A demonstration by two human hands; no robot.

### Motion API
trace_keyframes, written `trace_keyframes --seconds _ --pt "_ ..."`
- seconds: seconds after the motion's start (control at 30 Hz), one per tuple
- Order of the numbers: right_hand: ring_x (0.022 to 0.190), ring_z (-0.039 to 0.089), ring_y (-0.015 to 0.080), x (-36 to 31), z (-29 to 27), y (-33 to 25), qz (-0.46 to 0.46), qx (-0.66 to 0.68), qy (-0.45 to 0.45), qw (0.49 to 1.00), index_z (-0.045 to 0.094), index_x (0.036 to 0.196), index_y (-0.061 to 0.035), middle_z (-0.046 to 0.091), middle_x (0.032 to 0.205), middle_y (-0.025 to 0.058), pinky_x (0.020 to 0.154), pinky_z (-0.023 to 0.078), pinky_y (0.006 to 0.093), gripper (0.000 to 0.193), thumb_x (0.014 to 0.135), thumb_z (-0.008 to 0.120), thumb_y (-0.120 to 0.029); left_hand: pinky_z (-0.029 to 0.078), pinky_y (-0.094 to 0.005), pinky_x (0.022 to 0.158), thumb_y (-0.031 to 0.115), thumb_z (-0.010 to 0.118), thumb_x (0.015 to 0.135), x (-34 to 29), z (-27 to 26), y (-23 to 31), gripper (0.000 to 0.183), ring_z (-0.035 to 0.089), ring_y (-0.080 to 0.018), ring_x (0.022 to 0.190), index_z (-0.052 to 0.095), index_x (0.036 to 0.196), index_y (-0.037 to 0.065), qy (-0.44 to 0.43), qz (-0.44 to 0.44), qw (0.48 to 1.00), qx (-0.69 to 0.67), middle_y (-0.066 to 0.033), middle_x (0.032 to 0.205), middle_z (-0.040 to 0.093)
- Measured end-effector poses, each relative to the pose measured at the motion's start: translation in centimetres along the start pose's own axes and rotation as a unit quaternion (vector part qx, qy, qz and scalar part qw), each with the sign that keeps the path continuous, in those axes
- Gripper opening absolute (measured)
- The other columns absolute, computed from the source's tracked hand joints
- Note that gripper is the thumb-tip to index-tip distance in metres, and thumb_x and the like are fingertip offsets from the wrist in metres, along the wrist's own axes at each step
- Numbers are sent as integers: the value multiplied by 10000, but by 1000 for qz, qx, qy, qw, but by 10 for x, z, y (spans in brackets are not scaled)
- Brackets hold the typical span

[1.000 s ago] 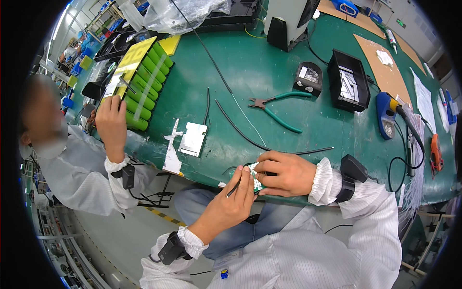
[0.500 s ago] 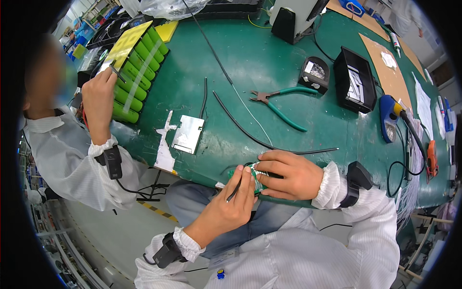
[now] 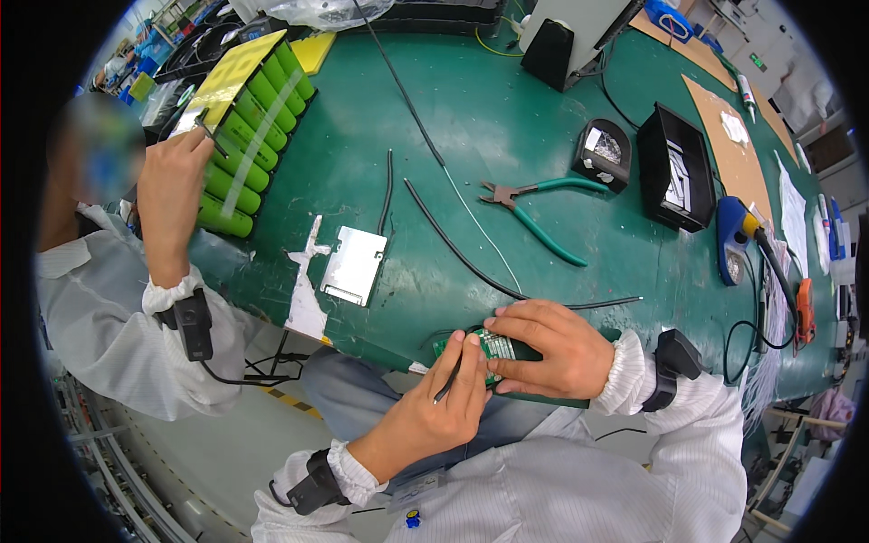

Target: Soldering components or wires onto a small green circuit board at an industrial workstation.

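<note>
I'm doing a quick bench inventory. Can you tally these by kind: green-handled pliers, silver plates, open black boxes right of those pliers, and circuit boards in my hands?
Pliers: 1
Silver plate: 1
Black boxes: 2
Circuit board: 1
Total: 5

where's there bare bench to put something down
Bare green benchtop lies between the yellow-topped green cell pack and the short black wire, and between the green-handled pliers and blue soldering-iron holder. Crowded: up front, around left hand, right hand and green circuit board.
</note>
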State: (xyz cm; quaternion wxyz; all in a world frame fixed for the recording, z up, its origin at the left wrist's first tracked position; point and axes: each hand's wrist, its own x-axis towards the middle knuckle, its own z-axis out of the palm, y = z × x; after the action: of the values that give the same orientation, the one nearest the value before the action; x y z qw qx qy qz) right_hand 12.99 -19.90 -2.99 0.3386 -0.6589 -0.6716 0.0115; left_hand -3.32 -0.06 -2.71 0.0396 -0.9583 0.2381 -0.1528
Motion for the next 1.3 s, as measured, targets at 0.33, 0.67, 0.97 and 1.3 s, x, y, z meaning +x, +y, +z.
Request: trace_keyframes --seconds 0.33,0.67,0.97,1.3 --pt "1279 610 394 1 -2 12 43 -5 -15 999 778 1098 -103 636 1358 194 1080 515 525 336 828 883 -274 561 -443 1087 216 671 1008 16 -2 -6 434 662 -483 1261 697 1186 -179 -15 -12 1000 -13 -389 1312 651" --pt "1259 626 389 6 -18 21 42 -25 -39 998 762 1134 -78 650 1362 190 1074 522 513 347 861 860 -269 543 -446 1106 190 736 942 25 14 -3 476 638 -484 1297 673 1219 -192 38 -80 992 -95 -394 1363 615" --pt "1248 647 370 5 -16 24 38 -49 -32 998 708 1237 -63 658 1358 158 1086 534 505 463 878 853 -316 543 -443 1104 187 756 923 26 12 -3 486 638 -475 1300 669 1232 -178 35 -89 990 -102 -372 1370 617" --pt "1229 635 350 10 -16 18 72 -42 -59 995 695 1300 -57 657 1337 144 1107 522 488 509 897 827 -339 562 -454 1087 168 775 904 25 13 -2 488 638 -470 1303 665 1223 -184 39 -101 987 -123 -374 1392 597"
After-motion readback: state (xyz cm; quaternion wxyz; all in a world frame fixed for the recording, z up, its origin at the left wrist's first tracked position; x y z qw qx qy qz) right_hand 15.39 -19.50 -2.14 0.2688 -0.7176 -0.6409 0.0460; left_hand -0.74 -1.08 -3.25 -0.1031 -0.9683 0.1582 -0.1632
